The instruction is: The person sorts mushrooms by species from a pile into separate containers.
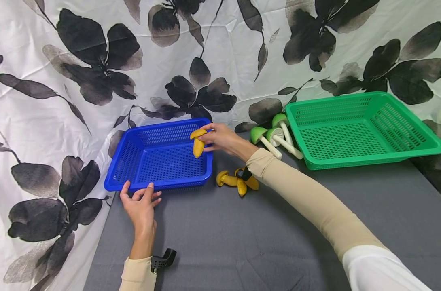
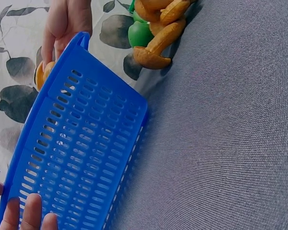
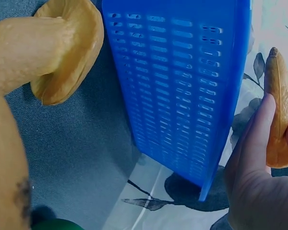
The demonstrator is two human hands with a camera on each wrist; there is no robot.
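We are at the very start of the sorting, as far as we can judge. Our right hand pinches 1 yellow mushroom between thumb and fingers and holds it above the right rim of the blue basket, not yet let go; the grip is closed round the toy, and the right wrist view shows the fingers lying along its cap just beyond the basket's wall. Our left hand rests with relaxed, straight fingers on the bench against the basket's near rim, holding nothing and seemingly steadying it. The floor of the blue basket shows no toys, so we judge that nothing is sorted yet. A small pile of yellow mushrooms lies on the bench just beside the basket's right corner; we count about 3, though they overlap. 3 green mushrooms lie near the left wall of the green basket, which also shows nothing inside. So the piece in hand, the yellow pile and the green ones all remain.
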